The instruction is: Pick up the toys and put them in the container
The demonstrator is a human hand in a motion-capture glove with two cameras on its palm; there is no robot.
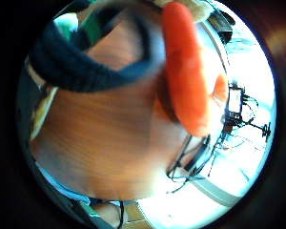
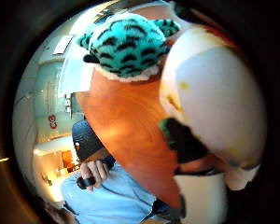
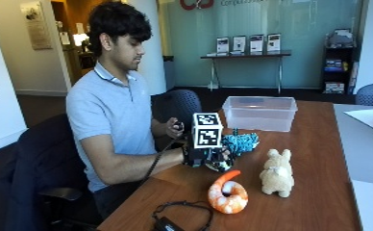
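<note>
A person sits at a wooden counter. The gloved right hand hovers low over the counter, just beside a teal striped plush toy; whether its fingers are curled or straight cannot be made out. The teal toy lies on the counter between the hand and a clear plastic container, which stands farther along the counter from the person. An orange shrimp toy lies curled on the counter on the near side of the hand, and a beige bunny toy stands just beside the shrimp. The thumb-side palm view shows the teal toy on the wood; the little-finger side shows the shrimp's orange body close to the palm. The bare left hand holds a small dark object near the person's chest. A black cable lies at the counter's near edge.
</note>
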